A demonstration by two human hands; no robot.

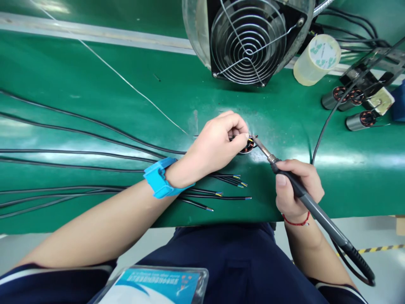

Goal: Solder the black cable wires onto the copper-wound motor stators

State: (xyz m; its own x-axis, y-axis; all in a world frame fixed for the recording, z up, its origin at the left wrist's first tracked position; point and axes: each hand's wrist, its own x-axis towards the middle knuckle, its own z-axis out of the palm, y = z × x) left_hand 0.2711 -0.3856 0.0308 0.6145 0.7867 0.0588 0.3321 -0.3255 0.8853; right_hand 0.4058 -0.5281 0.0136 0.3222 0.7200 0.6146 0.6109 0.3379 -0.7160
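My right hand (297, 188) is wrapped round the grey and black handle of a soldering iron (292, 183). The iron's metal tip reaches a small motor stator with copper windings (248, 146) on the green bench. Over that stator my left hand (223, 139) is closed in a pinch, its fingertips beside the iron's tip. What it pinches is too small and hidden to make out. A thin silvery wire (136, 90) runs from the upper left toward this hand. Several black cables (95, 155) pass under my left forearm, some with stripped, coloured ends (240, 184).
A fan with a wire guard (248, 46) stands at the back. Right of it are a roll of clear tape (316, 59), several cylindrical motor parts (362, 121) and a metal stand (373, 67). The iron's cord (324, 122) crosses the right side.
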